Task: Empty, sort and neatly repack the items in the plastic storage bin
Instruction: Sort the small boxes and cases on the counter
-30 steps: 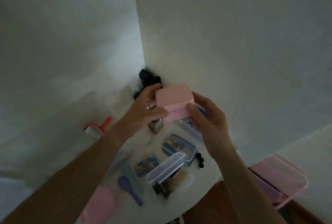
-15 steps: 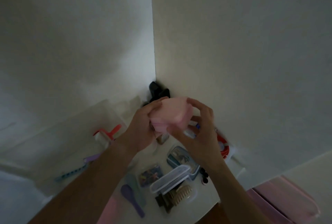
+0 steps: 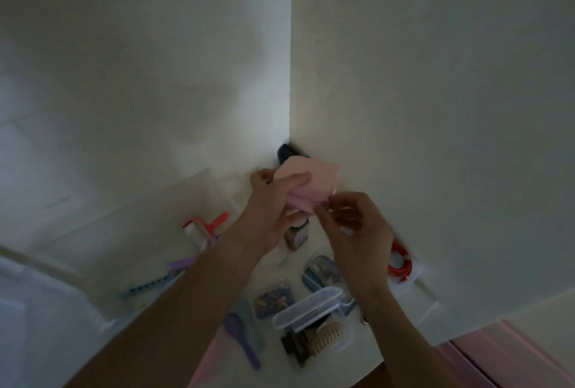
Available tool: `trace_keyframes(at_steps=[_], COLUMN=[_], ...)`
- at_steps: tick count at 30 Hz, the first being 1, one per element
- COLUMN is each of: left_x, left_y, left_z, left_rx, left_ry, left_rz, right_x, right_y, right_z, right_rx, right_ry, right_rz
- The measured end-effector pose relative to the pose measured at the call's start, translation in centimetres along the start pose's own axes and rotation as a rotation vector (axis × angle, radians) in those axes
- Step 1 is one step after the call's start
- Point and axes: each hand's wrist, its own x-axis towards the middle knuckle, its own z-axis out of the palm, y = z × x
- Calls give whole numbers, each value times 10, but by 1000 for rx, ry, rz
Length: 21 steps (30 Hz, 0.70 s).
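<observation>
— What is seen behind the white worktop (image 3: 348, 366)?
— Two pale walls (image 3: 435, 76) are seen meeting in a corner, with a dark object (image 3: 284, 152) lodged at its foot, too dim to be identified.
— And at the lower right?
— A pink surface (image 3: 510, 356) is glimpsed beside the worktop's edge.

- The box (image 3: 314, 184) is pale pink, its lower half a shade more mauve.
- The cord coil (image 3: 401, 263) is bright orange-red.
- The lint roller (image 3: 205, 227) has a coral-red handle and a white roll.
- The spoon (image 3: 241, 338) is purple; the comb (image 3: 149, 286) is light blue (dotted along its length).
- The hair claw (image 3: 326, 333) is beige.
- The tin (image 3: 323, 274) is blue-rimmed with a multicoloured picture.
- The walls (image 3: 435, 76) are off-white.
</observation>
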Motion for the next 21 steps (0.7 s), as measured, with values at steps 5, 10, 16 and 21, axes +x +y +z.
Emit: trace_keyframes(at_steps=[5, 10, 16, 21], left_x=[0, -2, -1, 1], left_y=[6, 6, 15, 22], left_z=[-13, -26, -37, -44], left_rx=[72, 97, 221, 159], left_ry=[20, 11, -33, -90], left_rz=[31, 12, -28, -131], right_x=[0, 2, 32, 43], right_y=[-3, 1, 11, 14], right_z=[-3, -10, -28, -26], right_rx=[-80, -55, 35, 209], right_ry=[-43, -75, -80, -369], right_rz=[-159, -140, 102, 185])
